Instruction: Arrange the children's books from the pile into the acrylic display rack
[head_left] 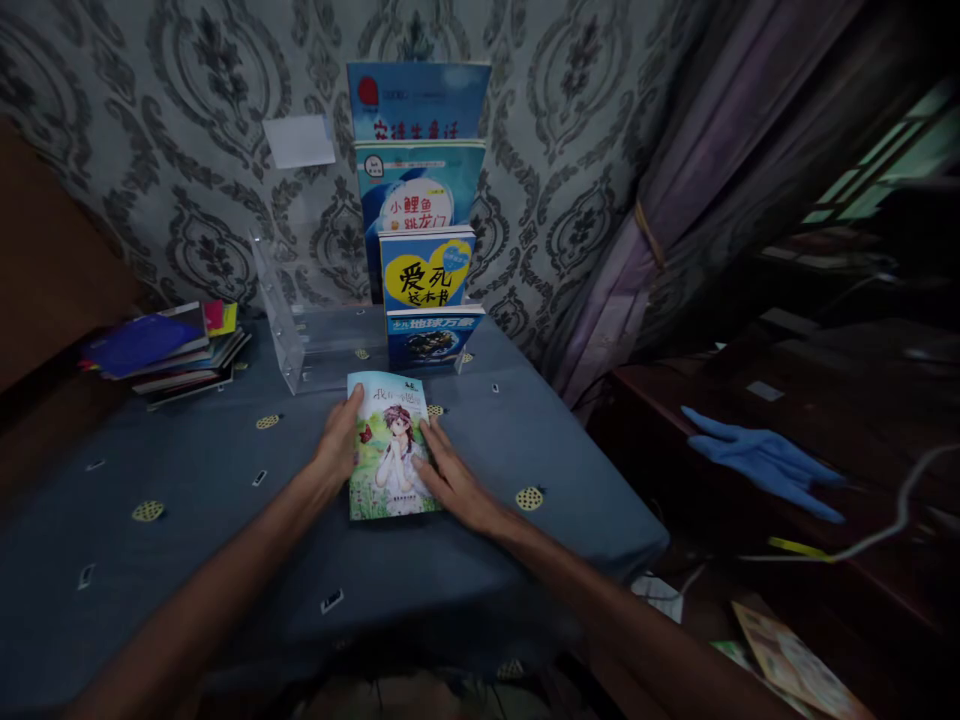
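Observation:
Between my two hands is a light blue and green book (390, 450) with a drawn girl on its cover, tilted up above the cloth. My left hand (341, 437) grips its left edge, thumb on the cover. At the right edge, my right hand (456, 478) holds it with the thumb over the front. Behind it stands a clear tiered rack (281, 320), its right side filled with upright books: a dark blue one (431, 340) in front, a blue and yellow one (426, 272), a teal one (420, 185) and a tall blue one (420, 98) at the back.
A pile of books and papers (187, 350) lies at the left of the cloth-covered table (225, 570). On the dark red surface (885, 540) at the right are a blue glove (761, 462) and a pale cable (904, 505). A gathered curtain (652, 220) hangs behind.

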